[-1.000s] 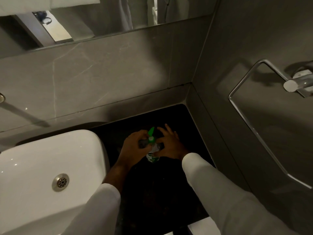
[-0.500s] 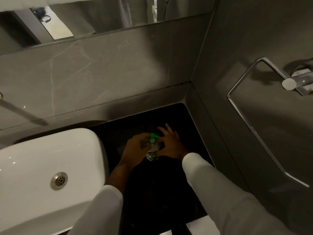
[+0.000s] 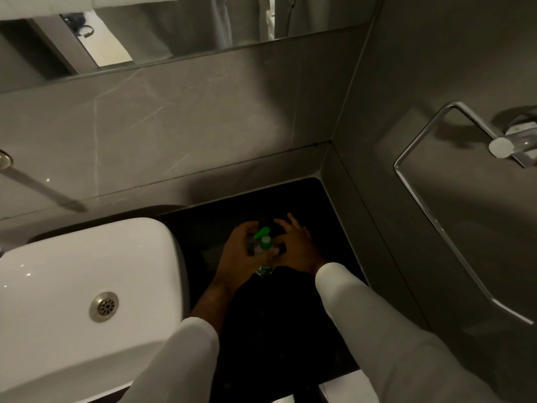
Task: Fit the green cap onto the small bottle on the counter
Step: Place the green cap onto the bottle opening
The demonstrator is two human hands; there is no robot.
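Observation:
A small clear bottle (image 3: 265, 269) with a green-and-white label stands on the black counter (image 3: 290, 330), between the basin and the right wall. A green pump cap (image 3: 264, 238) sits on its top, spout pointing up-left. My left hand (image 3: 236, 261) wraps the bottle's body from the left. My right hand (image 3: 295, 247) is at the bottle's neck from the right, thumb and forefinger pinched just under the cap, other fingers spread. The bottle's middle is hidden by my fingers.
A white basin (image 3: 87, 286) with a metal drain (image 3: 104, 306) lies close on the left. Grey tiled walls meet in a corner behind the counter. A chrome towel ring (image 3: 421, 158) juts from the right wall. A mirror (image 3: 162, 27) runs along the top.
The green cap's spout has turned, from pointing right half a second ago to pointing up-left. Both hands stay around the bottle in the same spot.

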